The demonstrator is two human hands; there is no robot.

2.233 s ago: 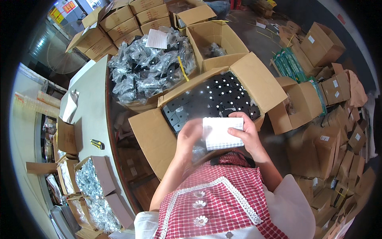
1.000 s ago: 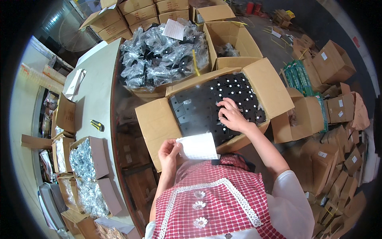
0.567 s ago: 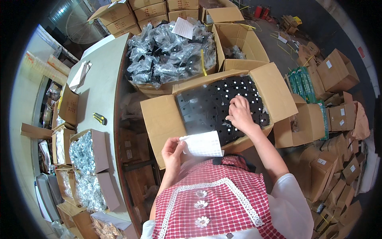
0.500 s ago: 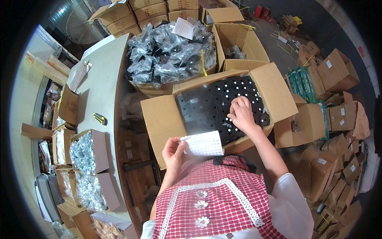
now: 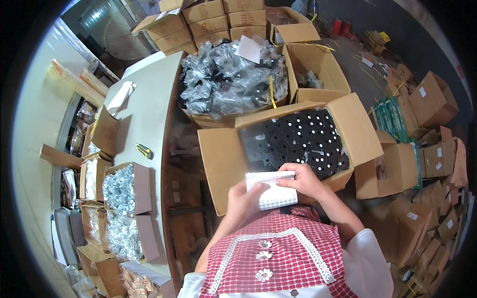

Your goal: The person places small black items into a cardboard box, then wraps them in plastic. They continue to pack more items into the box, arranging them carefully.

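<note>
A white sheet of small round stickers is held low in front of my apron, at the near edge of an open cardboard box. My left hand grips its left side, thumb on top. My right hand pinches the upper right part, where the sheet looks folded or curled over. Inside the box lie rows of flat black pieces with holes. White round dots show on many of them, mostly toward the right.
Behind the box stands a larger carton of plastic-bagged black parts, a paper on top. The grey table at left carries a yellow utility knife and boxes of bagged silvery parts. Cartons crowd the right side.
My right hand has come back from the black pieces to the sticker sheet and now grips it. The sheet has tilted and folded; the whole view has shifted slightly.
</note>
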